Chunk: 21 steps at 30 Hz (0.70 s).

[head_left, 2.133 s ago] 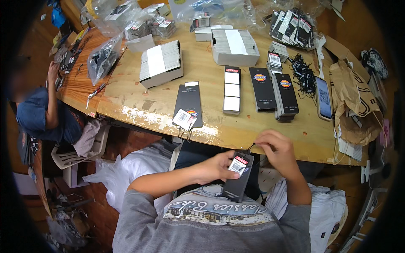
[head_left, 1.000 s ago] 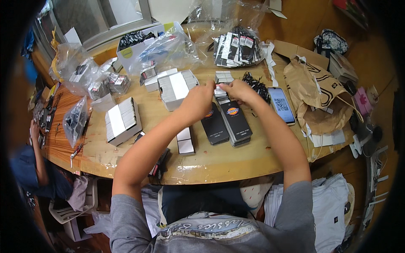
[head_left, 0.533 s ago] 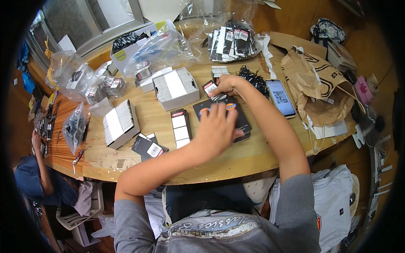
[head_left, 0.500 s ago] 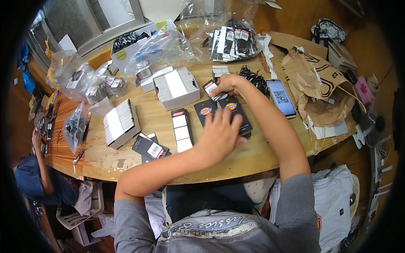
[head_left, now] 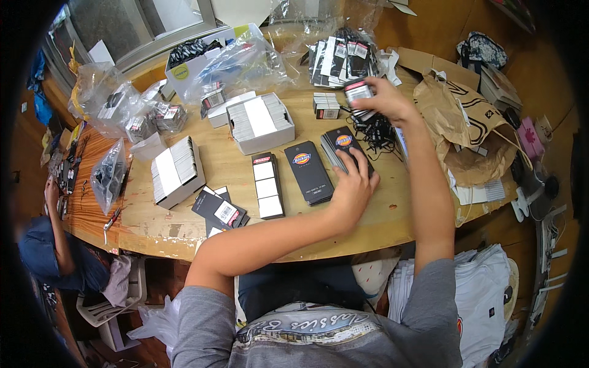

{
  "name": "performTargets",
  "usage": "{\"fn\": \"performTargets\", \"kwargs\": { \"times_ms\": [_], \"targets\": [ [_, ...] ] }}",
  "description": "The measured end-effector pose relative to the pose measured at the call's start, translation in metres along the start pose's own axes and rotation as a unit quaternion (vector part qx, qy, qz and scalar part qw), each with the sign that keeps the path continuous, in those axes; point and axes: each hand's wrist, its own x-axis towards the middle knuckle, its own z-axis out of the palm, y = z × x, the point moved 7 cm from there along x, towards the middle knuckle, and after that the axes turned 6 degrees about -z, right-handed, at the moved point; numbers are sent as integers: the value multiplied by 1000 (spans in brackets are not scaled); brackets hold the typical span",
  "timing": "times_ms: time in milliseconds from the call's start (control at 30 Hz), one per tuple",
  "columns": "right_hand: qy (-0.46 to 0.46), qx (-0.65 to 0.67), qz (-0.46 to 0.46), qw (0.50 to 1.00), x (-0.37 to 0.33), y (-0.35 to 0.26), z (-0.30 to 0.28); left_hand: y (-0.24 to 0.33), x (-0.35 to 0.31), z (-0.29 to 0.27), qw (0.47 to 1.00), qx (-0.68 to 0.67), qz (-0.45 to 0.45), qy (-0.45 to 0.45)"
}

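My right hand [head_left: 392, 103] is raised over the back right of the table. Between its thumb and fingers it pinches a small stack of white price tags with black and red tops [head_left: 358, 91]. My left hand [head_left: 354, 190] lies with fingers apart over the near end of a fanned stack of black hang tags [head_left: 334, 142]. Left of it lies a neater stack of black hang tags [head_left: 308, 175]. Further left is a tall narrow stack of black-backed tags with white panels [head_left: 267, 187]. A short block of small tags [head_left: 326, 105] stands behind the fanned stack.
Two white boxes packed with cards [head_left: 261, 141] [head_left: 178, 178] stand to the left. Loose tags [head_left: 221, 211] lie near the front edge. Black cords [head_left: 375, 132], a brown paper bag [head_left: 466, 116] and bagged tags [head_left: 343, 58] surround the work. Another person's arm [head_left: 56, 227] is at far left.
My right hand has lifted up and to the right with the small stack of tags. My left hand has shifted right onto the fanned hang tags, uncovering the neater stack.
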Motion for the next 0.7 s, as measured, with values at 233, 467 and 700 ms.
{"fn": "performTargets", "kwargs": {
  "times_ms": [233,467,700],
  "targets": [
    [22,28,-14,999,-90,-27,-31,-43,46,33,993,16,-96,-73],
    [-69,-247,-27,966,-130,14,56,-111,52,51,991,-72,-117,7],
    [-123,154,140,970,-114,47,75,-171,-12,-12,944,-301,-119,-69]
  ]
}}
